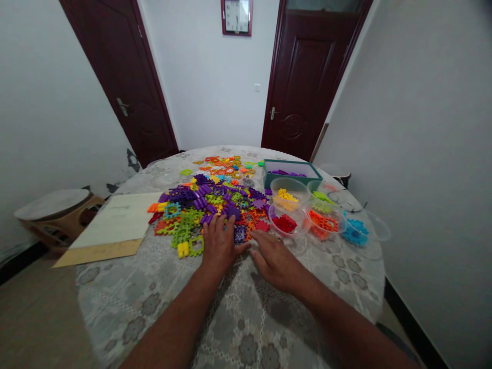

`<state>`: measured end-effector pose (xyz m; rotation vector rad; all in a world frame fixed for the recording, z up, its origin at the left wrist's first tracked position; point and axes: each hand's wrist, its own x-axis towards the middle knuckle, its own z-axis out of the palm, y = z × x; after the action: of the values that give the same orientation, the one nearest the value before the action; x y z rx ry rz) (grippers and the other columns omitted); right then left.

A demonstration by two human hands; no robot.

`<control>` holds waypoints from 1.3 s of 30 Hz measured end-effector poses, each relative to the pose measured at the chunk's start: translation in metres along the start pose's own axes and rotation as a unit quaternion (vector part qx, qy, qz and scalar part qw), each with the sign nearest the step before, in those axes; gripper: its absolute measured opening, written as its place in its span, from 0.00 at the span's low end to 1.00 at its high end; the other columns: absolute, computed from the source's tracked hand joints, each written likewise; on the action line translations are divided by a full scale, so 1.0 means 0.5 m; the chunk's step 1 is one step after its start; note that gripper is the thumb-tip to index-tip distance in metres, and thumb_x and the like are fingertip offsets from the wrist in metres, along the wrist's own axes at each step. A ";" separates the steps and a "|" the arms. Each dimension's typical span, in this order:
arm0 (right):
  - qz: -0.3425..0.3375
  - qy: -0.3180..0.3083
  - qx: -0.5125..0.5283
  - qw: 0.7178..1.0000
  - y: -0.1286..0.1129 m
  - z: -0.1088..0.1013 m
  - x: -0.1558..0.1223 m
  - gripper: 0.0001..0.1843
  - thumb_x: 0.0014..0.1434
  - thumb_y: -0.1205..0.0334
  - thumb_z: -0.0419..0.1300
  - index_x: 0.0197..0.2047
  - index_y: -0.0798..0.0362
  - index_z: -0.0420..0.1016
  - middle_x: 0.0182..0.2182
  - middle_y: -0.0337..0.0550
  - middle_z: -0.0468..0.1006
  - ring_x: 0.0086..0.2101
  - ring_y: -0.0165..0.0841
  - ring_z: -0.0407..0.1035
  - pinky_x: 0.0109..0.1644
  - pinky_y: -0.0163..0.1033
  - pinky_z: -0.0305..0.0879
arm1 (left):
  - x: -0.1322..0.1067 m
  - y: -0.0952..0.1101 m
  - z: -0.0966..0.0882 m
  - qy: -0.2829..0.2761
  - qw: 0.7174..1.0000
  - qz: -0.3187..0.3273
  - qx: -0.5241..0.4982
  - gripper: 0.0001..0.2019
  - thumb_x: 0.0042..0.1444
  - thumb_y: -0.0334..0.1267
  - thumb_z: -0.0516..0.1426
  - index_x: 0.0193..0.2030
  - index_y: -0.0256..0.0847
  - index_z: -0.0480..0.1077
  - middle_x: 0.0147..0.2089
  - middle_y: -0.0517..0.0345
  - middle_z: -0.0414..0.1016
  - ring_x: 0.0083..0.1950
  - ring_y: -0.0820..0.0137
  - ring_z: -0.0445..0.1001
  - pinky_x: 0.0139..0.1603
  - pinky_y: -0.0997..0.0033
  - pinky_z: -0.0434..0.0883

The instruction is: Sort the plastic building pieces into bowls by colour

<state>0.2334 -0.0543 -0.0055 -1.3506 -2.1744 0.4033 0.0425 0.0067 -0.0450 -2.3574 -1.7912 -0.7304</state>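
A heap of colourful plastic building pieces point(188, 220) in purple, green, orange and yellow lies on the table. My left hand point(219, 241) rests at the heap's front edge, fingers spread over the pieces. Close by, my right hand point(271, 256) is low over the tablecloth, its fingers extended toward a dark purple piece point(240, 234) between the hands. I see nothing held in either hand. Just beyond my right hand stands a clear bowl of red pieces point(284, 224). A yellow piece point(183, 249) sits at the heap's front left.
Clear bowls hold yellow pieces point(286, 197), orange pieces point(323, 223) and blue pieces point(355, 231). Behind them stands a green box point(269, 179) with purple pieces inside. Orange pieces point(219, 166) lie at the back. Flat cardboard point(111, 220) overhangs the left edge of the round table point(246, 333).
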 end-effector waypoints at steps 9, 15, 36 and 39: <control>0.036 -0.010 -0.103 0.994 0.001 0.052 0.171 0.27 0.72 0.63 0.47 0.70 0.63 0.64 0.65 0.63 0.71 0.65 0.44 0.66 0.70 0.48 0.59 | -0.013 0.010 0.008 -0.030 0.996 -0.072 0.035 0.45 0.53 0.52 0.67 0.74 0.38 0.62 0.76 0.31 0.58 0.78 0.37 0.51 0.73 0.25 0.44; 0.119 -0.013 -0.189 0.975 0.024 0.101 0.245 0.20 0.73 0.62 0.49 0.60 0.62 0.73 0.53 0.64 0.79 0.57 0.46 0.72 0.64 0.49 0.60 | -0.010 0.005 0.018 -0.007 0.996 -0.092 0.003 0.48 0.50 0.53 0.68 0.75 0.36 0.60 0.73 0.30 0.62 0.75 0.40 0.57 0.74 0.28 0.41; 0.116 0.015 -0.133 0.984 0.027 0.114 0.178 0.18 0.70 0.62 0.51 0.54 0.54 0.79 0.50 0.52 0.83 0.51 0.41 0.74 0.58 0.41 0.62 | -0.017 0.013 -0.008 -0.030 0.998 -0.033 -0.035 0.35 0.55 0.50 0.64 0.69 0.45 0.66 0.63 0.39 0.69 0.62 0.47 0.67 0.62 0.45 0.61; 0.128 0.058 -0.038 0.989 0.043 0.116 0.161 0.18 0.68 0.63 0.51 0.54 0.53 0.79 0.49 0.49 0.83 0.49 0.39 0.76 0.57 0.39 0.65 | -0.015 0.015 -0.013 -0.043 0.998 -0.020 -0.029 0.33 0.55 0.49 0.65 0.67 0.49 0.67 0.61 0.42 0.70 0.60 0.48 0.68 0.58 0.49 0.64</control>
<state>0.1870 0.0291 -0.0402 -1.6605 -1.9447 0.3310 0.0459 -0.0044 -0.0407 -2.4328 -1.8801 -0.7038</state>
